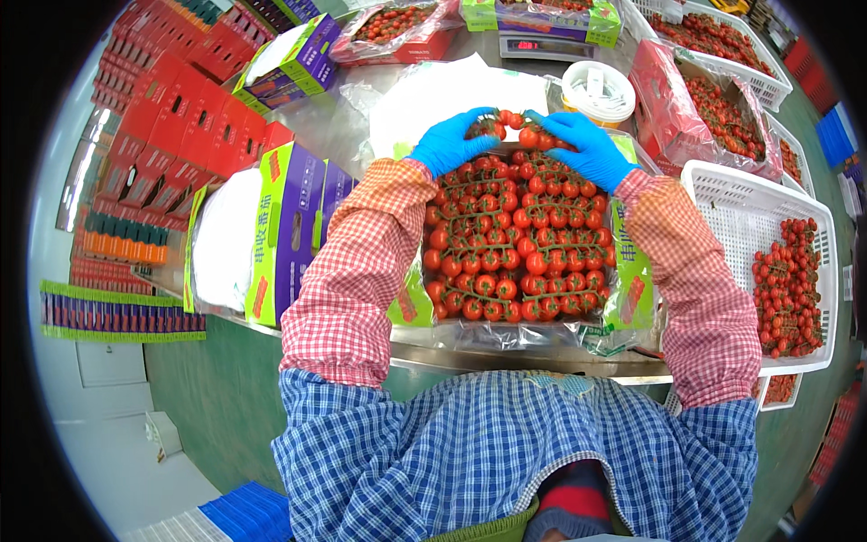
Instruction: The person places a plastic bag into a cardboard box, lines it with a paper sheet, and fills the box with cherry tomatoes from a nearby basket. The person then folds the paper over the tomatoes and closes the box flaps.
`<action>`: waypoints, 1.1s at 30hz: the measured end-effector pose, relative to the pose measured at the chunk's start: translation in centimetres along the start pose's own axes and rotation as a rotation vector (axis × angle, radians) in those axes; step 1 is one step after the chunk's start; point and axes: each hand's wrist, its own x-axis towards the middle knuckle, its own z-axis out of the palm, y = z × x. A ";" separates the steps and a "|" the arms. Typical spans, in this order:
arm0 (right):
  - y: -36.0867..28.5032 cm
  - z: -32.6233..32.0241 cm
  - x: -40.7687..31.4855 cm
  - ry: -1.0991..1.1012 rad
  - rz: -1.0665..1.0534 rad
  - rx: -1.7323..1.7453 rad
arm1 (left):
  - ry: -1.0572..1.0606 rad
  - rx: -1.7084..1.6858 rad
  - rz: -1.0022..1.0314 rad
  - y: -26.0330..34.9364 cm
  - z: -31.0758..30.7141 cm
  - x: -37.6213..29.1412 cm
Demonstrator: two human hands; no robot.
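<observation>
My left hand (448,142), in a blue glove, grips the left end of a cherry tomato vine (509,120). The vine's other end is in my gloved right hand (589,150). Both hands are over the far edge of a green cardboard box (631,264) on the table before me. Rows of vine tomatoes (518,251) fill the box, their green stems lying crosswise in two columns. A clear plastic liner (501,335) spills over the near rim. My fingers and the vine partly hide the farthest row.
On the right stands a white plastic crate (728,223) with tomato vines along its right side. A white tub (597,93) and a digital scale (547,47) sit beyond my hands. White sheets (447,95) lie behind the box. Purple-green cartons (288,237) stand at left.
</observation>
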 end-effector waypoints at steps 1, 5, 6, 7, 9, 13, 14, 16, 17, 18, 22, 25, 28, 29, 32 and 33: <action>0.3 0.8 0.1 -0.101 0.004 -0.079 | -0.074 0.283 0.062 -0.5 0.7 0.3; 1.1 2.0 -1.7 -0.205 -0.043 -0.112 | -0.157 0.520 0.207 -1.3 2.9 -0.8; 1.0 1.7 -2.4 -0.241 -0.089 -0.077 | -0.208 0.491 0.181 -1.3 3.3 -1.3; 1.1 1.6 -2.6 -0.340 -0.008 -0.077 | -0.223 0.516 0.107 -1.4 3.2 -1.6; 0.6 0.9 -2.9 -0.509 0.131 -0.045 | -0.244 0.401 0.178 -1.6 3.3 -1.9; -2.0 -0.3 -1.3 -0.199 -0.125 -0.391 | -0.207 0.407 0.270 -2.4 3.0 -1.8; -2.9 -0.4 -1.0 0.016 -0.221 -0.436 | -0.213 0.375 0.288 -2.8 3.0 -1.8; -4.7 0.1 -0.3 -0.350 -0.027 -0.287 | -0.154 0.361 0.311 -3.6 3.1 -1.7; -5.6 0.4 -0.1 -0.513 0.057 -0.184 | -0.183 0.300 0.297 -3.9 3.2 -1.8; -6.3 1.3 0.4 -0.557 0.080 -0.201 | -0.205 0.270 0.256 -4.2 3.3 -1.7; -7.6 5.2 1.5 -0.404 -0.007 -0.322 | -0.140 0.321 0.297 -4.7 3.4 -1.3; -7.9 7.3 1.3 -0.441 0.062 -0.376 | -0.189 0.357 0.285 -4.4 3.2 -0.9; -8.1 7.7 0.9 -0.324 -0.009 -0.289 | -0.224 0.416 0.291 -4.0 3.1 -0.9; -8.3 7.6 0.7 -0.278 -0.060 -0.282 | -0.211 0.414 0.304 -3.8 3.1 -1.1; -8.8 7.1 0.5 -0.272 -0.004 -0.180 | -0.141 0.489 0.329 -3.4 3.6 -1.3; -8.9 7.0 0.4 -0.338 0.062 -0.166 | -0.126 0.494 0.333 -3.4 3.8 -1.4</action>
